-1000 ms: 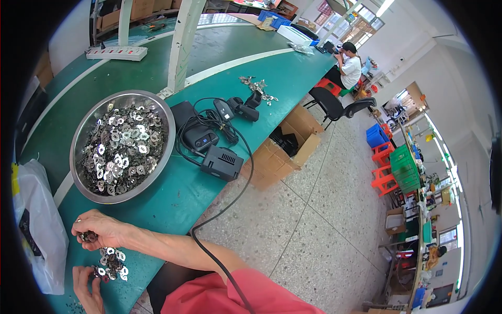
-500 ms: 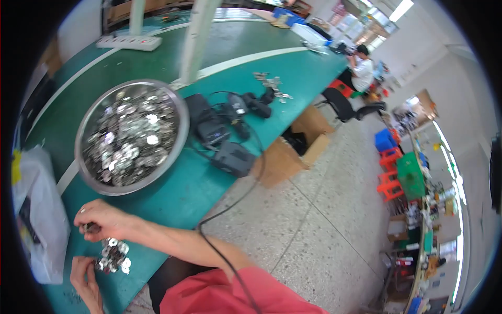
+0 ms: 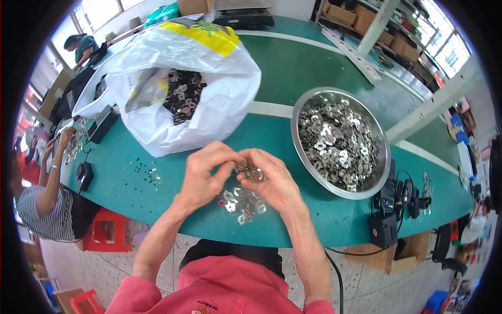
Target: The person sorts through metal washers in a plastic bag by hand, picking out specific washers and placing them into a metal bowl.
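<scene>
Workbench [image 3: 293, 68]: long green-topped table with a pale stripe along it, standing on a speckled tiled floor; shelving and bright windows behind. Landmark: wide round steel bowl [image 3: 340, 140], heaped with small shiny metal stampings.

Left of the bowl: large white plastic sack [image 3: 209, 78] with a yellow patch, mouth open, dark metal pieces inside. Right of the bowl, at the table edge: black power adapters and cables [image 3: 389, 206]. Far left of the bowl: another person in a striped top [image 3: 42, 204], seated at the same table.

Just left of the bowl, near the front edge: left hand [image 3: 206, 175] and right hand [image 3: 272, 180], fingertips pinched together on a small cluster of silvery metal stampings [image 3: 250, 170] held between them. Directly beneath the hands, on the green top: loose pile of flat silvery stampings [image 3: 241, 201], ring-shaped, some with reddish marks.
</scene>
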Tool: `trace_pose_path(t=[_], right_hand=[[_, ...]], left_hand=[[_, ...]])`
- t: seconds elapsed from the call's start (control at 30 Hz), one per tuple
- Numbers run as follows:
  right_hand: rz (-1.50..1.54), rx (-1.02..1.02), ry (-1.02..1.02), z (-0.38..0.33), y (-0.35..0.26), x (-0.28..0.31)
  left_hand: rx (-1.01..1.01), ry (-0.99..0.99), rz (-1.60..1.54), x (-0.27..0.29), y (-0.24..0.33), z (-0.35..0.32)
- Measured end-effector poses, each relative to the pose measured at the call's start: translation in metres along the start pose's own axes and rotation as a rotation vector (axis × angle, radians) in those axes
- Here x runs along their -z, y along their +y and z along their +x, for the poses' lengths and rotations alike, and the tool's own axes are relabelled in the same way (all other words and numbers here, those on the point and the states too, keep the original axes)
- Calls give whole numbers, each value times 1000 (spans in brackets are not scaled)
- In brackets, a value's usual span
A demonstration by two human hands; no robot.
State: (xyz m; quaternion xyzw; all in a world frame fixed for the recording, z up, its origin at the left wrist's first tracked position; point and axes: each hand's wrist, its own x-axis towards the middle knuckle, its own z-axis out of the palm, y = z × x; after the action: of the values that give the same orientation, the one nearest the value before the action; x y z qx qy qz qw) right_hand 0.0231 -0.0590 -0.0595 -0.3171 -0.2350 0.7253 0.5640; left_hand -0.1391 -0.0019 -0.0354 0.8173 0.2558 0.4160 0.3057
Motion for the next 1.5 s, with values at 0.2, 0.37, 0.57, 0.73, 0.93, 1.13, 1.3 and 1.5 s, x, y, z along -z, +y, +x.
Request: trace_pose_path(t=[0.2, 0.37, 0.57, 0.73, 0.93, 1.13, 1.3, 1.5], right_hand=[[-22, -11, 55, -3, 0, 0], [-91, -17, 103, -1, 2, -2], [-83, -1, 110, -1, 2, 0], [-52, 17, 131, 3, 3, -2], [-27, 29, 197, -5, -2, -1], [-24, 123, 158, -14, -22, -12], [-60, 482, 232, -31, -73, -23], [-852, 1036, 881, -25, -119, 24]], left_hand=[[79, 16, -86, -10, -4, -4], [25, 53, -55, -14, -9, -9], [-70, 88, -18, -19, -11, -9], [-71, 107, -43, -19, -9, -9], [0, 223, -42, -27, -22, -9], [86, 151, -28, -24, -26, -12], [107, 129, -42, -25, -25, -12], [89, 101, -24, -27, -27, -10]])
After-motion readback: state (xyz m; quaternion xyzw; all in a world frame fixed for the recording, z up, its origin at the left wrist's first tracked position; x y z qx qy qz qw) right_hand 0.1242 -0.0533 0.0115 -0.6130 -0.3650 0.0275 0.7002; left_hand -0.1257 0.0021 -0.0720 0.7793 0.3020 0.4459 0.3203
